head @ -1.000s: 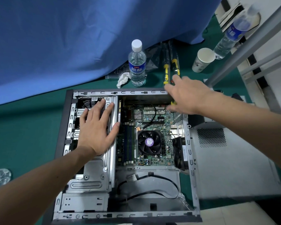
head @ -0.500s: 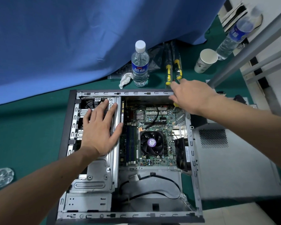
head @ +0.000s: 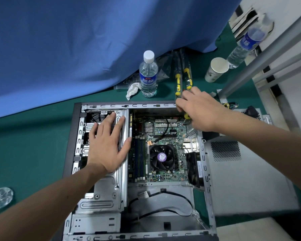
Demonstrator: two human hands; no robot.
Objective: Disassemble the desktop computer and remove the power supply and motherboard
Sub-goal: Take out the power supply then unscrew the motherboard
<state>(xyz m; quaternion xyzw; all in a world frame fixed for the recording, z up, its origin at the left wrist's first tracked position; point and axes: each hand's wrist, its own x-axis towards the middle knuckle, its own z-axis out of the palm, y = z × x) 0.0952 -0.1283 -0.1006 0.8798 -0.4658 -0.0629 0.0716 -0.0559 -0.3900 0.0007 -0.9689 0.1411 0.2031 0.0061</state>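
Observation:
The open computer case [head: 156, 105] lies on its side on a green table. Inside it, the green motherboard [head: 163, 134] carries a black CPU fan [head: 162, 157]. My left hand [head: 106, 145] rests flat, fingers spread, on the silver drive cage [head: 108, 190]. At the case's far right corner, my right hand [head: 198, 108] grips a yellow and black screwdriver [head: 187, 116]; its tip is hidden under the hand. A grey metal box with a perforated vent [head: 241, 171] lies just right of the case.
Behind the case stand a water bottle [head: 148, 75], a crumpled tissue [head: 132, 90], another yellow-black screwdriver [head: 178, 80] and a paper cup [head: 215, 69]. A second bottle [head: 245, 46] and a slanted metal frame [head: 268, 54] are at the far right. A blue cloth [head: 76, 40] hangs behind.
My right hand has shifted slightly from over the motherboard towards the case's far rim, still holding the screwdriver. My left hand has stayed on the drive cage.

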